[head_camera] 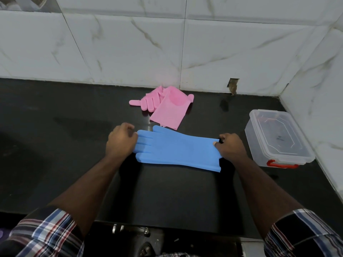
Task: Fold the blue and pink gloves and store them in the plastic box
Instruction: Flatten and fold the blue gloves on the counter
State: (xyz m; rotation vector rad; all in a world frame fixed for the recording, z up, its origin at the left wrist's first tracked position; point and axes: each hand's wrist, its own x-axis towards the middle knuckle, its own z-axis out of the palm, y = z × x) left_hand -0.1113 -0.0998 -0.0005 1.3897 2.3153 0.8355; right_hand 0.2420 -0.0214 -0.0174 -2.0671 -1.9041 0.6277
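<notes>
A blue glove lies flat on the black counter, fingers pointing left and cuff to the right. My left hand grips its fingertips with curled fingers. My right hand pinches the cuff edge. Behind the blue glove, near the wall, the pink gloves lie in a loose heap, one partly over the other. A clear plastic box with a lid on it and a red latch stands at the right, close to the side wall.
White marble-look tiles form the back wall and the right wall. The counter's front edge runs just above my checked sleeves. Bare black counter stretches to the left of my left hand.
</notes>
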